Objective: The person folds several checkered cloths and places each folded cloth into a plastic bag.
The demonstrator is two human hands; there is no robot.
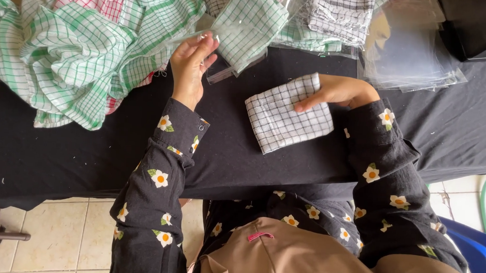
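Observation:
A folded white cloth with thin black checks (288,114) lies flat on the black tablecloth (76,150). My right hand (339,91) rests on its right edge, fingers pressing the cloth down. My left hand (192,62) is raised further back, fingers pinching the edge of a clear plastic bag (243,28) that holds a folded green-checked cloth. Both arms wear black sleeves with white flowers.
A heap of loose green-checked and red-checked cloths (75,50) fills the back left. Bagged checked cloths (332,16) lie at the back middle. A stack of empty clear bags (408,51) sits back right beside a black box (476,27). A blue chair (478,254) stands lower right.

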